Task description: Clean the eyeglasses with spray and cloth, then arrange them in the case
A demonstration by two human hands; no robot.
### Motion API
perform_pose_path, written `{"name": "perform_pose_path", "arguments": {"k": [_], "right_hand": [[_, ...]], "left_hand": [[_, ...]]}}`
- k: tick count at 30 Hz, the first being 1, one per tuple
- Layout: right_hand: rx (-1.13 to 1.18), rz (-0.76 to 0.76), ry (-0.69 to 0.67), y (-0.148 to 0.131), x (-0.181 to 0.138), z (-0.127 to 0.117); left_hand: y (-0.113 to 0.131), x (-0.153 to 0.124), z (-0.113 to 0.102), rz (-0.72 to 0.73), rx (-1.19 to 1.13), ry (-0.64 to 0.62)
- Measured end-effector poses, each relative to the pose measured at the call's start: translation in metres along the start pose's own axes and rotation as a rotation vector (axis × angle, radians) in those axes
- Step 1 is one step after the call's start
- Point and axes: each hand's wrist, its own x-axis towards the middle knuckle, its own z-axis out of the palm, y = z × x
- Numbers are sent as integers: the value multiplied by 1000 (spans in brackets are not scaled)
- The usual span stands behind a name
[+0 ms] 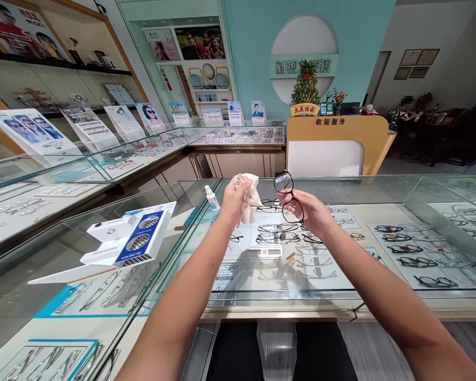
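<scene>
My left hand point(237, 191) is closed on a cream cloth point(253, 196), part of which hangs below the fingers. To its right, my right hand point(310, 210) grips a pair of black round-framed eyeglasses point(284, 183) by the lower lens. The glasses are tilted nearly upright, and a small pale label shows on the upper lens. Cloth and glasses are apart, both held above the glass display counter point(230, 254). A white spray bottle point(212, 198) stands on the counter just left of my left hand.
A blue and white box-like display stand point(138, 235) sits on the glass at left. Under the glass lie several eyeglasses point(405, 248). Further back are a yellow and white cashier desk point(337, 132) and several standing cards point(150, 116). A person point(406, 108) is at the far right.
</scene>
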Motion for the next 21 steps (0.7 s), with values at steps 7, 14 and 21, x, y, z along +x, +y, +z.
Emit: {"name": "perform_pose_path", "arguments": {"k": [7, 14, 21], "right_hand": [[28, 10, -5, 0, 2, -4], [54, 6, -27, -3, 1, -4], [-64, 24, -53, -12, 4, -15]], "left_hand": [[-24, 33, -33, 164, 364, 154], [-34, 29, -39, 99, 886, 121], [-8, -13, -5, 691, 927, -110]]}}
